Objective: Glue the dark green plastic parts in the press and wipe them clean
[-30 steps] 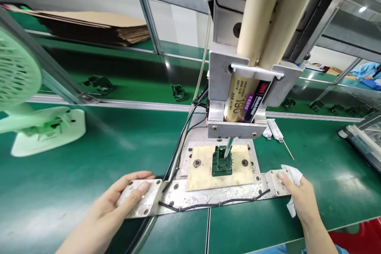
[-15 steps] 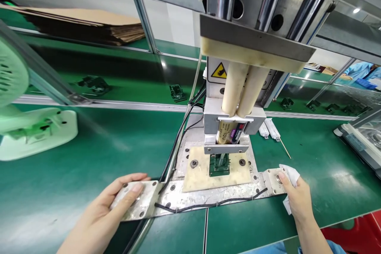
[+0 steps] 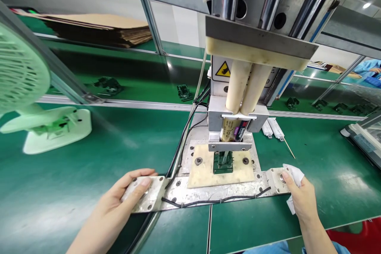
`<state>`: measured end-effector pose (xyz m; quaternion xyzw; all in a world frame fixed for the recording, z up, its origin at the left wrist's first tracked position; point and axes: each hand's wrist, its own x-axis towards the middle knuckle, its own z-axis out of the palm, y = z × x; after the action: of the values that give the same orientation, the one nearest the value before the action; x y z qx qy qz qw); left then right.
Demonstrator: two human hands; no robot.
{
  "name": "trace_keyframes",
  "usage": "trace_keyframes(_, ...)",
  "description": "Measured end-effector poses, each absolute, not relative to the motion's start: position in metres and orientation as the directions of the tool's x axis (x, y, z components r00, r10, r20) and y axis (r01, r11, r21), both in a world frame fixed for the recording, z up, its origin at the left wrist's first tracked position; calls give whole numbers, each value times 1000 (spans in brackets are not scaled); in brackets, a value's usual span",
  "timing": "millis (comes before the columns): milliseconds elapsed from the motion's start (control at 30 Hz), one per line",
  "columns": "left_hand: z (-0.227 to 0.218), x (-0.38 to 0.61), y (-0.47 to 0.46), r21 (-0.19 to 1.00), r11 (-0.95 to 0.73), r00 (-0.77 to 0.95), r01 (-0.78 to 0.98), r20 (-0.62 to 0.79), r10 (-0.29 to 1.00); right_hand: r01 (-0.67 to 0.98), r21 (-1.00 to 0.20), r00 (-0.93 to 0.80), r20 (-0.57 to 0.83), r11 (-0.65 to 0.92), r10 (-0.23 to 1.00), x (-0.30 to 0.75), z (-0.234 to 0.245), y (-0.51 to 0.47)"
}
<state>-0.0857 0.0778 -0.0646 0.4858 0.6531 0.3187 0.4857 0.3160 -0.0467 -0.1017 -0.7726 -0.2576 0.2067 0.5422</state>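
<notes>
My left hand (image 3: 123, 198) lies flat with fingers stretched on the left end plate (image 3: 145, 196) of a metal fixture. My right hand (image 3: 299, 198) presses a finger on a round button (image 3: 281, 177) at the fixture's right end while holding a crumpled white wipe (image 3: 294, 182). Between them a small dark green part (image 3: 222, 162) sits on a beige pad (image 3: 202, 170). A glue cartridge (image 3: 233, 131) in a metal holder stands over the part, its nozzle down at it, with two cream plunger rods (image 3: 247, 85) pushed into the cartridge from above.
A pale green desk fan (image 3: 32, 99) stands at the left. Black cables (image 3: 184, 135) run back from the fixture. Spare nozzles (image 3: 275, 127) lie behind on the green mat. Several green parts ride the conveyor (image 3: 184, 92). Flattened cardboard (image 3: 98, 27) is stacked at the back.
The dispensing head has come down from high above onto the green part, and its plunger rods now show fully. Both hands have stayed on the fixture's ends.
</notes>
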Motion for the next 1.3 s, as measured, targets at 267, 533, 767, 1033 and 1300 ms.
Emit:
trace_keyframes(267, -67, -89, 80, 879, 303, -55, 369, -305, 951, 143, -946, 768, -79, -292, 635, 326, -108, -47)
trace_keyframes(533, -59, -81, 75, 903, 290, -69, 316, -283, 957, 145, -932, 760, -110, -332, 641, 331, -109, -47)
trace_keyframes(767, -55, -72, 71, 934, 227, -68, 277, -217, 974, 140, -922, 790, -116, -361, 603, 330, -105, -48)
trace_keyframes(1033, -66, -80, 73, 955, 197, -3, 220, -201, 980, 118, -853, 858, -170, -509, 484, 337, -106, -51)
trace_keyframes(1300, -67, -80, 71, 961, 190, 5, 203, -195, 981, 70, -831, 851, -239, -551, 467, 342, -112, -54)
